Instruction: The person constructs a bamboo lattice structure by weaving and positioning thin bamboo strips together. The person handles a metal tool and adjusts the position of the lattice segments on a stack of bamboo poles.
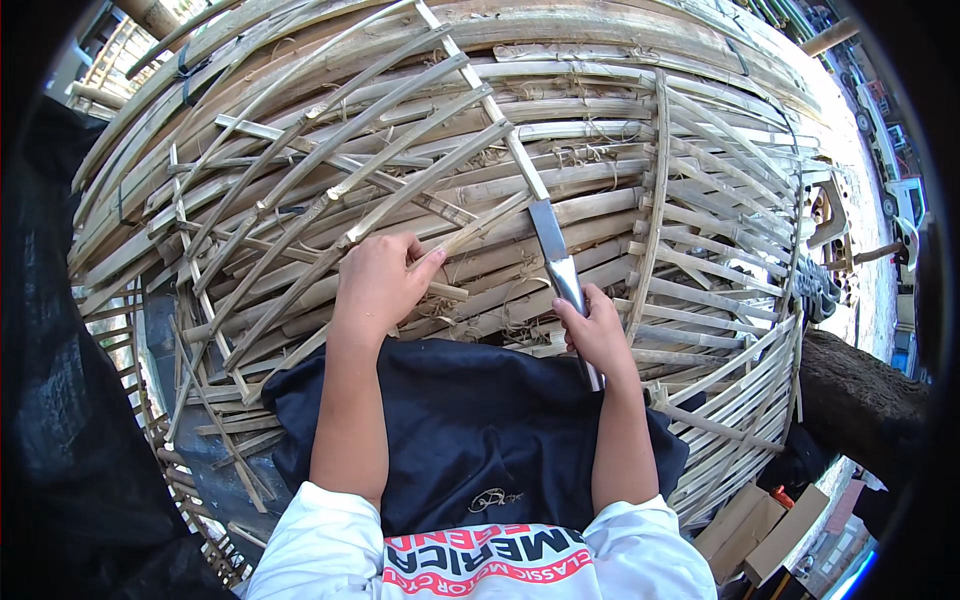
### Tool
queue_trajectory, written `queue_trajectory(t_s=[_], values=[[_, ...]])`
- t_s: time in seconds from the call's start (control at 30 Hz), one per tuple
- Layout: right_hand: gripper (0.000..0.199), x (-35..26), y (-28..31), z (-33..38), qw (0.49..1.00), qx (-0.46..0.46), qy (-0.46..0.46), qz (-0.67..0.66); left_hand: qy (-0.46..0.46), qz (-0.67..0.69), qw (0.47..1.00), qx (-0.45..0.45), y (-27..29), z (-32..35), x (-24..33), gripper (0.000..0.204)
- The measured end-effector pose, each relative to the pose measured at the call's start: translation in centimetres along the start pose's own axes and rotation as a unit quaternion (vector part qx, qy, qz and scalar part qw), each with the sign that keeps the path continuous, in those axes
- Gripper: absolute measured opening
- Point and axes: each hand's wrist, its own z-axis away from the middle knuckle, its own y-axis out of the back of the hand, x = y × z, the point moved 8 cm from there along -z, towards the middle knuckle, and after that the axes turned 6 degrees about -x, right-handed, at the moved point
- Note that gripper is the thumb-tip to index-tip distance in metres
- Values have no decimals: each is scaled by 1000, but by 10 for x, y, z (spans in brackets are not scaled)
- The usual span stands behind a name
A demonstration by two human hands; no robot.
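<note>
My right hand (598, 332) is wrapped round the metal handle of a knife (549, 232). Its flat grey blade points away from me, and the tip lies at the near end of a long bamboo crosspiece (487, 103). Between thumb and fingers, my left hand (385, 282) pinches a split bamboo slat (485, 228), whose far end meets that crosspiece beside the blade. Several parallel slats (415, 192) slant from the crosspiece down to the left, forming an open lattice. A dark cloth (450, 425) covers my lap below both hands.
Beneath the lattice lies a big stack of split bamboo (590, 205). Another slatted bamboo panel (725, 205) spreads to the right. A thick log (860, 390) and an open cardboard box (745, 530) are at the lower right. Dark sheeting (70, 330) hangs at the left.
</note>
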Motion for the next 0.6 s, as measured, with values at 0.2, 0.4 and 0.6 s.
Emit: queue_trajectory(t_s=[0.2, 0.4, 0.6], values=[[22, -2, -14, -5, 986, -12, 18, -163, 11, -58, 998, -38, 2, 11, -6, 32], [21, -9, -10, 2, 986, -32, 11, -165, -10, -60, 997, -41, -2, 9, -8, 28], [20, -5, 8, 10, 986, 2, 19, -167, -13, -45, 992, -115, -11, 12, -8, 25]])
